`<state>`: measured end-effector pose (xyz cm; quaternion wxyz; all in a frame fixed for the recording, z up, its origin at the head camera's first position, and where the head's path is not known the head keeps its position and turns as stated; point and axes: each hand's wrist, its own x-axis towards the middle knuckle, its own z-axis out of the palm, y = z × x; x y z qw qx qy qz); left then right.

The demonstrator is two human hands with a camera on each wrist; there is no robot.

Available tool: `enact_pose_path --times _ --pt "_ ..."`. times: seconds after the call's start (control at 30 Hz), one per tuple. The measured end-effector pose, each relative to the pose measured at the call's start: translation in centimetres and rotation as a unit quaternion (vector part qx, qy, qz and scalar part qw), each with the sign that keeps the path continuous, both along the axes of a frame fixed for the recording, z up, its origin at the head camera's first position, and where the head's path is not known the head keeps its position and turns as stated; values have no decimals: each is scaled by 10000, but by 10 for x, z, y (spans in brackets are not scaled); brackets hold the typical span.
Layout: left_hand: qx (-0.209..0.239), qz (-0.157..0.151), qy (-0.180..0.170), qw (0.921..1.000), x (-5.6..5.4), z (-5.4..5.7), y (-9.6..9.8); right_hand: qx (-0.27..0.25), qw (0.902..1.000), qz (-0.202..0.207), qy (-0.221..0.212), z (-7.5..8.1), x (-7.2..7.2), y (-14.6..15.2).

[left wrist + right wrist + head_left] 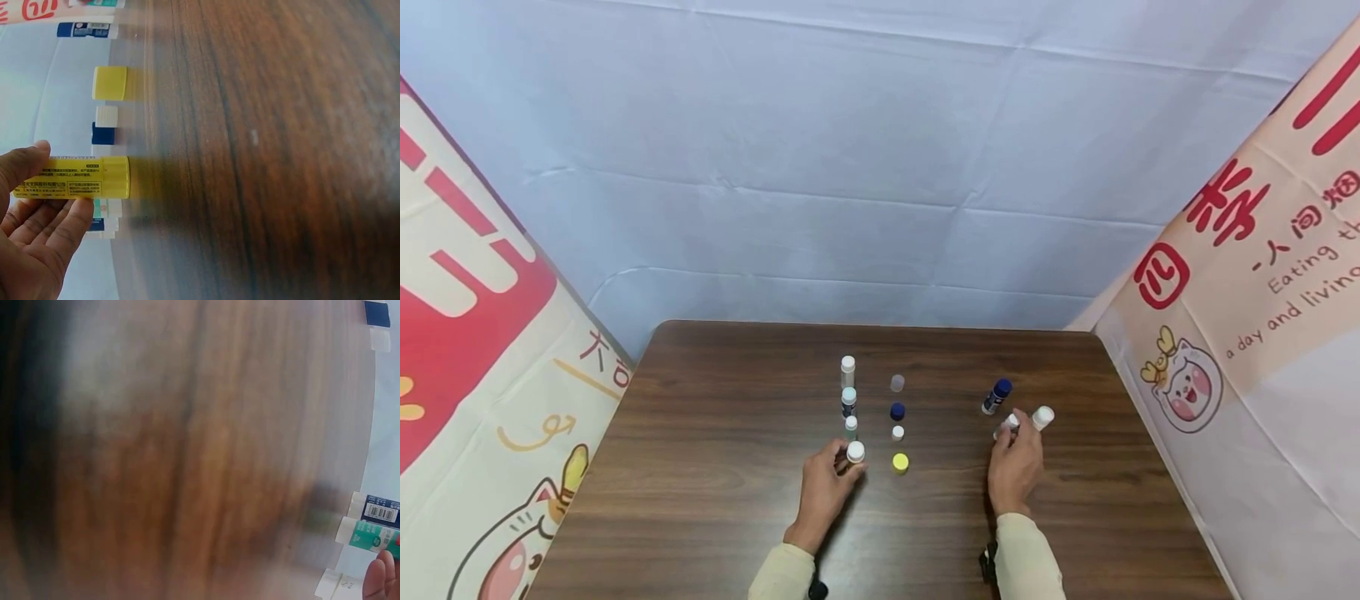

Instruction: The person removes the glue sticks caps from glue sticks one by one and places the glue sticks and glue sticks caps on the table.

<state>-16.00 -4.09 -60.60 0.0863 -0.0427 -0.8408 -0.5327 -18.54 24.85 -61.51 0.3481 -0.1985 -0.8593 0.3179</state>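
My left hand point(829, 492) grips a yellow glue stick point(69, 178) standing upright, its white top up, at the near end of a row. Beyond it in the row stand a small green glue stick point(851, 426), a navy glue stick point(848, 403) and a white glue stick point(847, 372). On the right, fingers of my right hand point(1017, 468) pinch a green glue stick point(372, 537) with white ends. Just beyond it stands a blue-capped navy glue stick point(997, 397); a white glue stick point(1042, 417) is beside it to the right.
Between the hands, a column of loose caps runs across the wooden table point(715, 483): a clear cap point(897, 382), a navy cap point(897, 412), a white cap point(898, 433) and a yellow cap point(900, 463). Pale cloth point(850, 233) hangs behind the table; printed cloths flank it.
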Motion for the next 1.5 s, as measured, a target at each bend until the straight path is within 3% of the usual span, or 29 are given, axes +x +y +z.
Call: enact_pose_path --times 0.37,0.6,0.8,1.2,1.3,1.5 --pt "-228 108 185 9995 0 -2 0 -569 9983 -36 122 7 4 -12" --pt "-304 183 308 9989 0 -2 2 -940 9947 257 332 15 9 -33" --pt "-432 295 317 9981 2 -2 3 -1187 9892 749 428 20 12 -48" --pt "-301 300 237 9988 4 4 -2 -1964 9682 1398 666 40 10 -80" --pt "-310 348 165 9988 5 8 -3 -2097 9653 1448 577 46 10 -88" --pt "-315 469 314 9979 5 18 -2 -2560 9499 1676 633 58 9 -102"
